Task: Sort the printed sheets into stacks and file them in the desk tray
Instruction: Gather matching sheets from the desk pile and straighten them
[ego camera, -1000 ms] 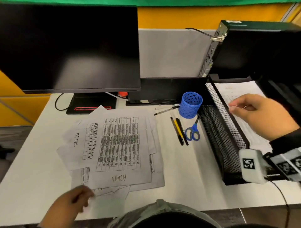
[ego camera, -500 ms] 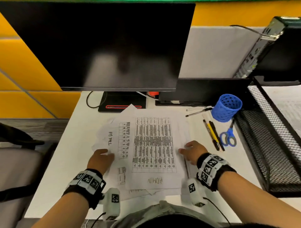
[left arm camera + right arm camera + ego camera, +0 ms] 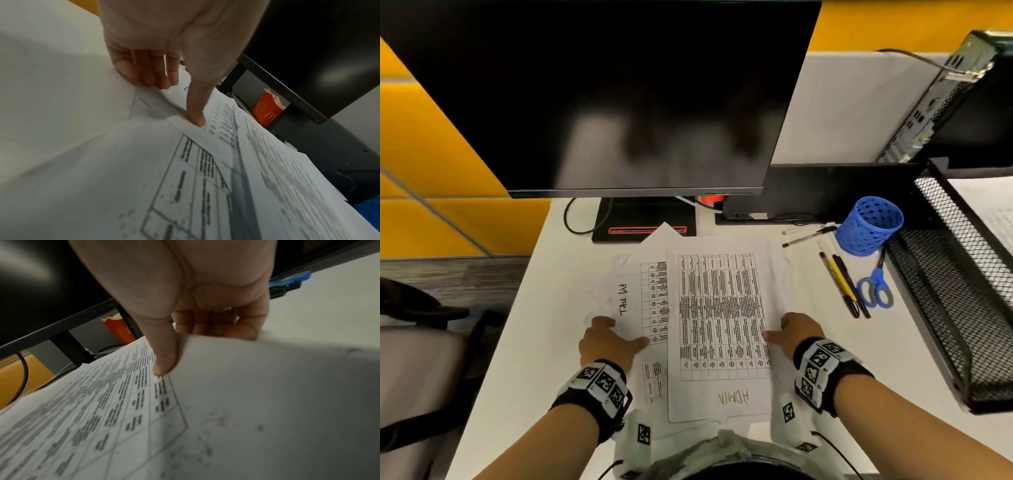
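A loose pile of printed sheets (image 3: 719, 315) lies mid-desk, topped by a table page marked ADMIN. My left hand (image 3: 609, 339) holds the pile's left edge. In the left wrist view its thumb (image 3: 197, 116) presses on a sheet and its fingers (image 3: 152, 78) curl at the paper's edge. My right hand (image 3: 791, 330) pinches the right edge, with the thumb (image 3: 164, 363) on top and the fingers (image 3: 216, 331) curled beneath. The black mesh desk tray (image 3: 962, 291) stands at the right, with a sheet (image 3: 993, 212) lying on its upper level.
A dark monitor (image 3: 619, 102) stands behind the pile. Right of the pile lie a blue pen cup (image 3: 869, 226), pens (image 3: 842, 281) and blue scissors (image 3: 876, 287). A computer tower (image 3: 962, 102) stands at the back right. A red fries box (image 3: 267, 112) sits under the monitor.
My right hand left the sheet in the tray and came to the pile's right edge. My left hand moved from the near edge to the left side. Both now hold the pile.
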The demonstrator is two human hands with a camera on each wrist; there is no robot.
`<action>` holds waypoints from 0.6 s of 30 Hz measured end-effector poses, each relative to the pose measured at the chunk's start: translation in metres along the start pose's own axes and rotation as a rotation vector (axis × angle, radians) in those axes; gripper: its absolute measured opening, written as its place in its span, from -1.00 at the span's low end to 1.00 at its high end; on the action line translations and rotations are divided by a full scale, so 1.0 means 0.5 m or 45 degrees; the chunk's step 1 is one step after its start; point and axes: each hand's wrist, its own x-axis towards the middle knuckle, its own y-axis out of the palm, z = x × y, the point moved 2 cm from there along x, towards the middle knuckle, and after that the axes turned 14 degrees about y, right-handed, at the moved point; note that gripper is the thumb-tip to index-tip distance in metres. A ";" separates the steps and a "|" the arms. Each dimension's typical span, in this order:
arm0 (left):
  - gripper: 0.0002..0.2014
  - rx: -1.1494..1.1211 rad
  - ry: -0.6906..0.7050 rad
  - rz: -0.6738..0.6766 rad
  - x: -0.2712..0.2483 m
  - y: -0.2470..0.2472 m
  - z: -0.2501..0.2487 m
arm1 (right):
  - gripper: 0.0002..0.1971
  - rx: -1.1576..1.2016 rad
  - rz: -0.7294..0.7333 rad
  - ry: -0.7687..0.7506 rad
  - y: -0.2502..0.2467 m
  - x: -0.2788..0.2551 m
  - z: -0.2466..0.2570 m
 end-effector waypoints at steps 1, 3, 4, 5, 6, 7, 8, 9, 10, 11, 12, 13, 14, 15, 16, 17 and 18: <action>-0.36 -0.072 0.012 0.008 0.004 -0.002 0.002 | -0.69 0.035 -0.007 -0.012 -0.004 0.000 -0.007; -0.62 -0.138 0.040 0.002 0.011 -0.009 0.007 | -0.76 0.160 -0.015 -0.042 -0.017 0.003 -0.026; -0.72 -0.129 0.061 0.005 0.014 -0.014 0.011 | -0.72 0.218 -0.017 -0.052 -0.024 0.006 -0.038; -0.81 -0.102 0.084 0.024 0.016 -0.019 0.013 | -0.63 0.247 -0.019 -0.045 -0.035 0.006 -0.047; -0.86 -0.076 0.109 0.039 0.016 -0.023 0.014 | -0.58 0.261 -0.020 -0.035 -0.045 0.005 -0.057; -0.88 -0.066 0.131 0.043 0.017 -0.026 0.013 | -0.55 0.278 -0.021 -0.023 -0.054 0.005 -0.066; -0.88 -0.088 0.148 0.023 0.017 -0.031 0.013 | -0.53 0.295 -0.028 -0.018 -0.062 0.005 -0.074; -0.87 -0.136 0.163 -0.018 0.015 -0.039 0.011 | -0.54 0.312 -0.041 -0.023 -0.074 0.001 -0.080; -0.88 -0.195 0.184 -0.075 0.013 -0.051 0.009 | -0.57 0.337 -0.060 -0.037 -0.085 -0.004 -0.083; -0.91 -0.244 0.215 -0.128 0.010 -0.065 0.005 | -0.61 0.366 -0.074 -0.052 -0.097 -0.012 -0.085; -0.93 -0.281 0.265 -0.174 0.010 -0.081 0.002 | -0.63 0.395 -0.086 -0.073 -0.109 -0.018 -0.087; -0.92 -0.301 0.322 -0.208 0.008 -0.100 -0.003 | -0.64 0.427 -0.098 -0.097 -0.119 -0.025 -0.087; -0.89 -0.306 0.374 -0.223 0.010 -0.118 -0.008 | -0.63 0.454 -0.100 -0.115 -0.129 -0.029 -0.085; -0.84 -0.295 0.408 -0.215 0.013 -0.136 -0.013 | -0.64 0.476 -0.090 -0.126 -0.137 -0.034 -0.082; -0.81 -0.279 0.434 -0.189 0.019 -0.152 -0.017 | -0.66 0.496 -0.074 -0.141 -0.142 -0.034 -0.076; -0.79 -0.257 0.451 -0.149 0.027 -0.167 -0.021 | -0.69 0.507 -0.062 -0.158 -0.146 -0.035 -0.068; -0.78 -0.232 0.468 -0.098 0.035 -0.179 -0.026 | -0.70 0.520 -0.048 -0.171 -0.148 -0.036 -0.057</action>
